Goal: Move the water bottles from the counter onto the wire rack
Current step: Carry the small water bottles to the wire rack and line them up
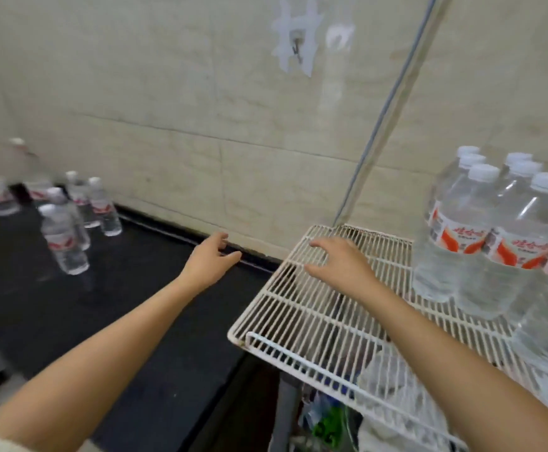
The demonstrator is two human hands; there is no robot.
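Observation:
Several clear water bottles [64, 236] with white caps and red labels stand on the black counter [129, 305] at the far left. More of the same bottles [481, 243] stand close together on the right side of the white wire rack [298, 314]. My left hand [209, 261] hovers above the counter near the wall, fingers relaxed and holding nothing. My right hand [339, 262] is spread above the rack's bare left part, also holding nothing. Both hands are well apart from every bottle.
A tiled wall [201, 125] runs behind the counter and rack. A thin grey pole [386, 109] rises slanting from the rack's back corner. Bags and other items [331, 425] lie under the rack. The left bottles look blurred.

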